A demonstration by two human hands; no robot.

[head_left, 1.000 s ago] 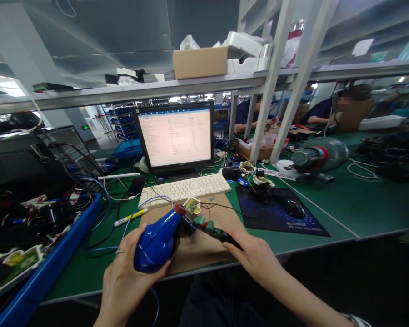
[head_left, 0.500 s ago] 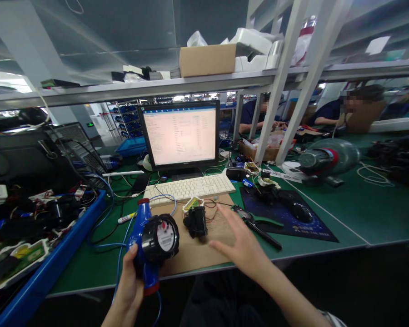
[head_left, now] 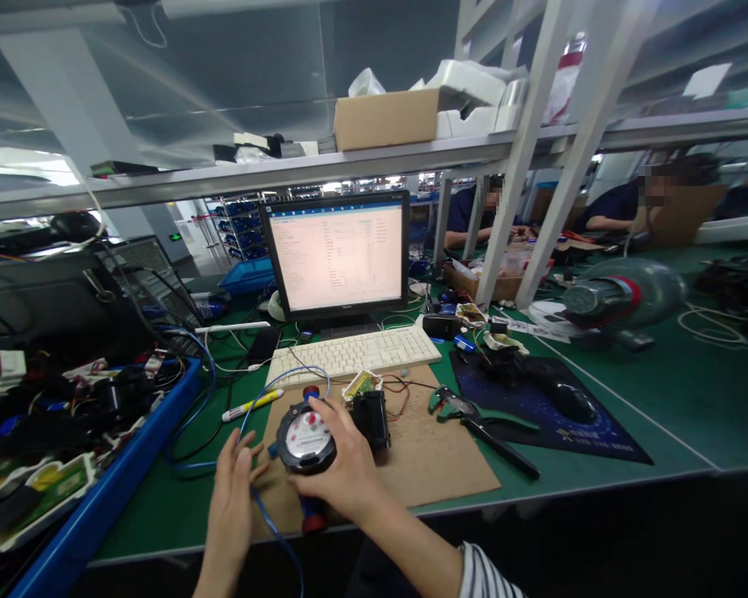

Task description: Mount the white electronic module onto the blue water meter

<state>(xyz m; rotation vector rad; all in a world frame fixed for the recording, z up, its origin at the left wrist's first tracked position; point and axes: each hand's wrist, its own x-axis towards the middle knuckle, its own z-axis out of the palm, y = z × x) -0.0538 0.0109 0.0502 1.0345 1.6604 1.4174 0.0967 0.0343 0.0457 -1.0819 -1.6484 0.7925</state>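
A blue water meter point(head_left: 310, 438) with a round black head and red pipe ends rests over the brown cardboard sheet point(head_left: 436, 461), its dial facing up. My right hand point(head_left: 342, 461) is wrapped round the right side of the black head. Just left of the meter is my left hand point(head_left: 235, 473), fingers apart and holding nothing, near a thin blue cable point(head_left: 273, 527). Beyond my right hand lie a black module point(head_left: 372, 418) and a small circuit board in a white frame point(head_left: 362, 384), with thin wires. Green-and-black cutters point(head_left: 474, 419) lie further right.
A white keyboard point(head_left: 355, 350) and a lit monitor point(head_left: 342, 253) stand behind the cardboard. At left, a blue bin point(head_left: 155, 440) holds jumbled parts. A yellow-and-white marker point(head_left: 253, 405), a black mouse point(head_left: 567, 390) and a dark mouse pad point(head_left: 604, 436) lie around. Two people sit beyond the shelf posts.
The water meter has moved from my left hand to the cardboard, dial now up. My right hand has come left onto its head, and my left hand has let go.
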